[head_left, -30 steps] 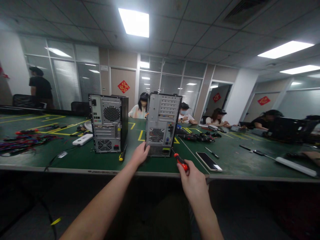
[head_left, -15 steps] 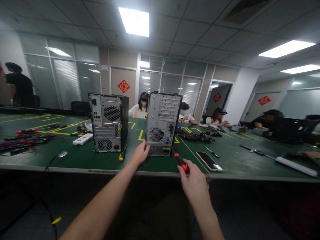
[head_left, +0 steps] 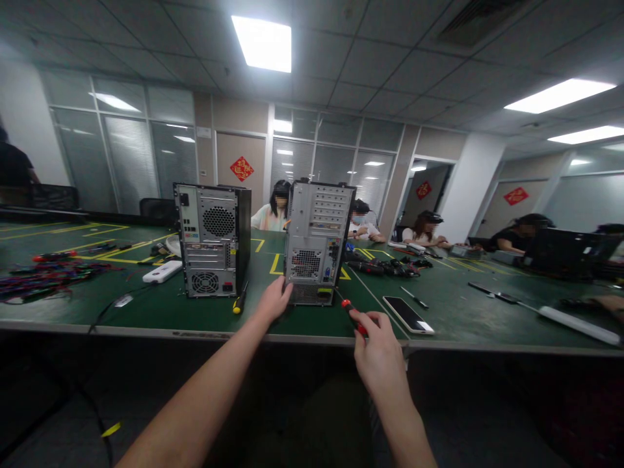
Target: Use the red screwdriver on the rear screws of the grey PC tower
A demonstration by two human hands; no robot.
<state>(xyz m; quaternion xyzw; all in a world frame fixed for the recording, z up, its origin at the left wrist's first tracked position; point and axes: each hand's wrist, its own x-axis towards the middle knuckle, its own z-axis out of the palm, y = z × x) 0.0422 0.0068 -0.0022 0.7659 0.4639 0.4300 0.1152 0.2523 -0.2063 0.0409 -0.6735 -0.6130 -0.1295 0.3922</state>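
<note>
Holding the rear lower corner of the right-hand PC tower (head_left: 316, 242), the left hand (head_left: 274, 300) was flat against the case w/ fingers spread, not closed round anything, same spot as a sec earlier. The right hand (head_left: 377, 351) was wrapped on the red-handled screwdriver (head_left: 351, 313); vs. the earlier frames the fingers had shifted up over the handle, hiding more of the red, and the tip stayed aimed at the tower's near bottom-right corner. My read: grip being reset on the tool, work at the back panel not moved on. The tower stood upright near the table's (head_left: 146, 312) near edge, just far of both hands, screwdriver tip just beside it; contact w/ a screw couldn't be told. A 2nd tower (head_left: 210, 239) stood to the left, a yellow-handled screwdriver (head_left: 239, 299) between them, a phone (head_left: 407, 314) to the right.
</note>
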